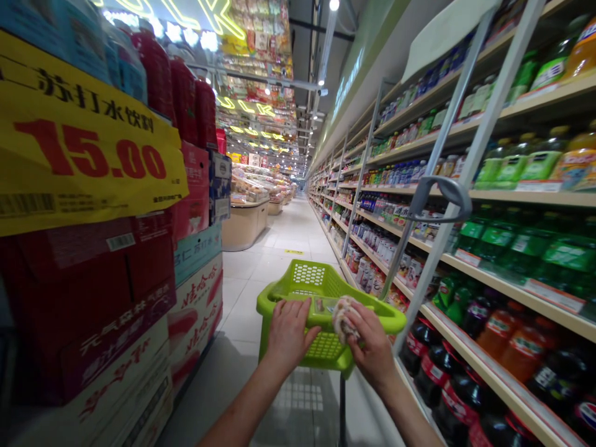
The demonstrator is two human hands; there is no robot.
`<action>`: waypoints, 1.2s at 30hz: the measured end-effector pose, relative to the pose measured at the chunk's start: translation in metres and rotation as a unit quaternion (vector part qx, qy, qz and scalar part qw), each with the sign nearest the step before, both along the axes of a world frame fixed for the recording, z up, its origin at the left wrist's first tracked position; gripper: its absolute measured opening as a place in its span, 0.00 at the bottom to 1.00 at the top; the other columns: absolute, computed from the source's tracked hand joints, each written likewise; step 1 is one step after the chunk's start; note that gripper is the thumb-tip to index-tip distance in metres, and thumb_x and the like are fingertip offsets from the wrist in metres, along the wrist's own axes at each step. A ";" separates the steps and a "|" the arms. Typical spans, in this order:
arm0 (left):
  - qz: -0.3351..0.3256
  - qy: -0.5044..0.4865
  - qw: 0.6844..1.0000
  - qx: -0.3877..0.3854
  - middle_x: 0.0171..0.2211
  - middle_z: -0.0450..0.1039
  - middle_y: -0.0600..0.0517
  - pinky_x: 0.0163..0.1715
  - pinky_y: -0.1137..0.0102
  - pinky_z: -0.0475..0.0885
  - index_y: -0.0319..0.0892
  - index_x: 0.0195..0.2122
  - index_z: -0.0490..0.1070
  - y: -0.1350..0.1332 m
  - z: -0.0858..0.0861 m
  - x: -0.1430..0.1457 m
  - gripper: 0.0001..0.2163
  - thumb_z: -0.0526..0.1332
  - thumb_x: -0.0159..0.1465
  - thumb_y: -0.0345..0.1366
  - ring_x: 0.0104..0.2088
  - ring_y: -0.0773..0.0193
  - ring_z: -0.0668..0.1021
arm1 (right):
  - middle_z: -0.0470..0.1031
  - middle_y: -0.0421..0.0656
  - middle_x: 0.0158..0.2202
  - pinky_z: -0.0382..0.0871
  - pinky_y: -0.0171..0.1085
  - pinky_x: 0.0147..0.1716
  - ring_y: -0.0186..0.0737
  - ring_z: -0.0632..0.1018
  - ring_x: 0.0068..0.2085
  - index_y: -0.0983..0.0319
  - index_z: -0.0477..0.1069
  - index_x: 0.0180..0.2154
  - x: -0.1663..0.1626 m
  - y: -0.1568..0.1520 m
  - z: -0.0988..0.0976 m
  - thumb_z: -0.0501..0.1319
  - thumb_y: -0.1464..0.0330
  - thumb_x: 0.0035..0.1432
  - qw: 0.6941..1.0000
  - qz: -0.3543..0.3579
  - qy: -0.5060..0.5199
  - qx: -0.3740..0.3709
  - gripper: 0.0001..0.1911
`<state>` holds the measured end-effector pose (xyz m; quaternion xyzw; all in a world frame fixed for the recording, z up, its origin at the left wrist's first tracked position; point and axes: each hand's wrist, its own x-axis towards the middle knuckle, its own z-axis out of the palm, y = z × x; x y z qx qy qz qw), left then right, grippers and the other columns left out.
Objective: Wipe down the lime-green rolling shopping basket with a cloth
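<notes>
A lime-green shopping basket (310, 275) with pierced walls stands in front of me in the aisle. My left hand (289, 334) grips its near rim, with the fingers laid over the top and the thumb pointing right. Bunched in my right hand (370, 341) is a pale, patterned cloth (343, 316), pressed against the same rim to the right of a small clear label holder (325, 305). A grey loop handle (440, 198) on a slanting metal rod rises from the basket's right side.
Shelves (516, 279) of bottled drinks run along the right, close to the basket. Stacked drink cartons (88, 298) with a yellow price sign (93, 143) crowd the left. The tiled floor (293, 230) leads away past rounded display bins (244, 226).
</notes>
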<state>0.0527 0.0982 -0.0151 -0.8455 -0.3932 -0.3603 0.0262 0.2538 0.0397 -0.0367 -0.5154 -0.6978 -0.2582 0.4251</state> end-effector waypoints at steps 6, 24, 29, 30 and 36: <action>0.004 -0.002 1.000 0.003 0.43 0.71 0.47 0.51 0.58 0.57 0.40 0.51 0.62 -0.003 -0.001 -0.005 0.22 0.59 0.56 0.41 0.45 0.56 0.69 | 0.72 0.51 0.44 0.66 0.49 0.46 0.48 0.72 0.46 0.64 0.70 0.42 0.053 -0.003 -0.006 0.50 0.64 0.53 0.975 -0.178 0.128 0.032 0.18; 0.022 0.003 1.000 0.015 0.43 0.71 0.47 0.50 0.57 0.58 0.41 0.51 0.64 -0.014 -0.001 -0.001 0.21 0.58 0.57 0.40 0.45 0.55 0.70 | 0.66 0.48 0.52 0.63 0.47 0.50 0.45 0.66 0.54 0.60 0.66 0.46 -0.006 -0.014 -0.002 0.50 0.71 0.54 0.999 -0.003 0.031 0.006 0.17; 0.024 0.017 0.999 0.032 0.43 0.71 0.47 0.49 0.58 0.59 0.42 0.51 0.63 -0.013 0.000 -0.008 0.20 0.56 0.58 0.40 0.44 0.55 0.70 | 0.69 0.47 0.48 0.63 0.50 0.49 0.45 0.68 0.51 0.60 0.67 0.44 0.028 -0.011 -0.003 0.50 0.70 0.53 0.996 -0.067 0.050 0.027 0.17; 0.026 0.016 0.999 0.037 0.42 0.72 0.47 0.49 0.58 0.59 0.42 0.51 0.63 -0.013 -0.001 -0.009 0.20 0.56 0.58 0.40 0.44 0.56 0.70 | 0.70 0.48 0.47 0.64 0.50 0.49 0.46 0.69 0.50 0.60 0.68 0.44 0.041 -0.011 -0.004 0.49 0.69 0.53 0.990 -0.110 0.076 0.038 0.17; 0.024 0.008 0.998 0.060 0.43 0.72 0.46 0.49 0.58 0.59 0.42 0.51 0.64 -0.010 -0.006 -0.010 0.19 0.56 0.58 0.40 0.45 0.56 0.70 | 0.67 0.48 0.50 0.62 0.49 0.50 0.45 0.67 0.53 0.60 0.67 0.45 0.016 -0.015 -0.008 0.48 0.70 0.54 0.994 -0.075 0.075 0.038 0.17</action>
